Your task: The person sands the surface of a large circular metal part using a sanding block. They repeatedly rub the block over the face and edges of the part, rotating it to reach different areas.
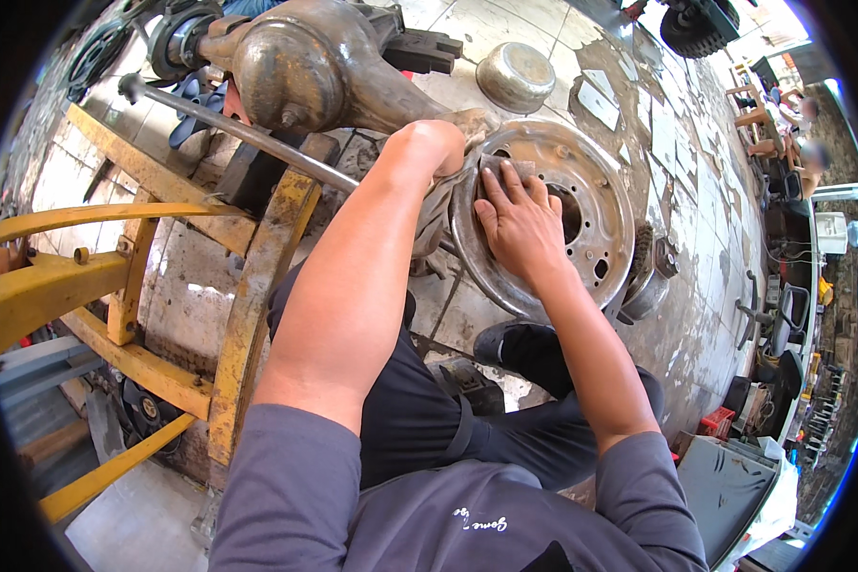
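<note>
A bare steel wheel rim with brown stains stands tilted in front of me. My right hand lies over its face, fingers spread and pressing a small grey-brown sheet like sandpaper against the metal. At the rim's upper left edge, my left hand is closed on a dirty grey rag that hangs down beside the wheel. Most of the left fingers are turned away from view.
A rusty axle housing lies at the far left, with a long metal shaft below it. A yellow steel frame stands to my left. Beyond the wheel sits a round metal bowl. Broken tiles and people are further right.
</note>
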### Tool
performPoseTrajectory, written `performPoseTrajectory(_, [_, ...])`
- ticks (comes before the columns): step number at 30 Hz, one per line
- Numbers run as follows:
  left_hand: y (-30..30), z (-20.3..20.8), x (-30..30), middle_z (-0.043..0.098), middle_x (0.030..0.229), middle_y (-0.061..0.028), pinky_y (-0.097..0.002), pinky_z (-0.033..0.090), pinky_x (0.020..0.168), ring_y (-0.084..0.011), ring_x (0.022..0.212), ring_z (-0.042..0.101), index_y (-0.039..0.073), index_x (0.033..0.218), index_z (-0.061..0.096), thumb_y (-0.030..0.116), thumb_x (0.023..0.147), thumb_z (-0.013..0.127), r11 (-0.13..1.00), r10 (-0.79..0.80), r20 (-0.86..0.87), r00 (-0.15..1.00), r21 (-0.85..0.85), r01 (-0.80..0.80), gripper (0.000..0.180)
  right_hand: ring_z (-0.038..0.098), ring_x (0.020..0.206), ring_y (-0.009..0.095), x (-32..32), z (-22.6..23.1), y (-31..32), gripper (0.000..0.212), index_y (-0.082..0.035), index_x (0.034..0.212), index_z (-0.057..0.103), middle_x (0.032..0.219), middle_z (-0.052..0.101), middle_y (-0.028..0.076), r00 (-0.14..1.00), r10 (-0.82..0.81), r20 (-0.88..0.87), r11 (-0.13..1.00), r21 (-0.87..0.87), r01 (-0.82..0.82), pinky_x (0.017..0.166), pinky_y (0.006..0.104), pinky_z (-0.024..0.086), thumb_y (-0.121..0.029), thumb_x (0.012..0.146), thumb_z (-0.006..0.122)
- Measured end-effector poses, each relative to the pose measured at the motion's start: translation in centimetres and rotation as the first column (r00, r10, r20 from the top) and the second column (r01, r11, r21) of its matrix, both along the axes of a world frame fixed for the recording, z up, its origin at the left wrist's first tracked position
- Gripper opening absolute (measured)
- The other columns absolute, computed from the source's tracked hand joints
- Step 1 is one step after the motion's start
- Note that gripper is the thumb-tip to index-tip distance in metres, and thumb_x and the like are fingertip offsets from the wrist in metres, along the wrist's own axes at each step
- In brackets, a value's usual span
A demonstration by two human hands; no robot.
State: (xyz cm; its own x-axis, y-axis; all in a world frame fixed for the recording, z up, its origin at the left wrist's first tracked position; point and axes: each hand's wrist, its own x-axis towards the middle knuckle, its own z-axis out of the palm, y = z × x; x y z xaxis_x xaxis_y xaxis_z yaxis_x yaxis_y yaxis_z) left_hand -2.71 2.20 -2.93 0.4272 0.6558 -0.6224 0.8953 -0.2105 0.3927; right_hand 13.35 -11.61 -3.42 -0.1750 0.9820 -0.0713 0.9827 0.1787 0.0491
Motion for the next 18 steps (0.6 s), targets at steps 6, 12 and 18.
performPoseTrajectory(6, [0.1,-0.6,0.2,0.074,0.102,-0.0187,-0.0412,0.055,0.079,-0.0314,0.089,0.072,0.003,0.104,0.076,0.012,0.087,0.059,0.999,-0.025,0.001,1.0,0.039,0.025,0.026,0.02,0.153,0.036,0.6,-1.7,1.5,0.057,-0.012,0.153,0.042,0.162,0.036,0.008,0.997,0.055,-0.058,0.998,0.015,-0.054,0.12,0.0575,0.018,-0.044,0.107,0.031])
performPoseTrajectory(12, [0.0,-1.2,0.3,0.075,0.099,-0.0171,-0.0398,0.056,0.076,-0.0289,0.084,0.073,0.002,0.106,0.075,0.014,0.091,0.057,0.992,-0.079,-0.05,0.996,0.093,0.083,0.026,0.025,0.151,0.035,0.5,-0.8,1.0,0.057,-0.01,0.153,0.04,0.162,0.035,0.008,0.996,0.07,-0.051,0.993,-0.091,-0.074,0.12,0.0604,0.017,-0.042,0.107,0.03])
performPoseTrajectory(18, [0.2,-0.9,0.0,0.074,0.097,-0.0171,-0.0391,0.056,0.074,-0.0286,0.081,0.072,0.002,0.108,0.074,0.015,0.092,0.056,0.996,0.073,0.012,0.997,-0.053,-0.072,0.027,0.026,0.151,0.033,-0.1,-1.4,1.9,0.056,-0.009,0.153,0.04,0.162,0.035,0.008,0.989,-0.002,-0.149,0.999,-0.05,-0.006,0.119,0.0619,0.018,-0.04,0.107,0.03])
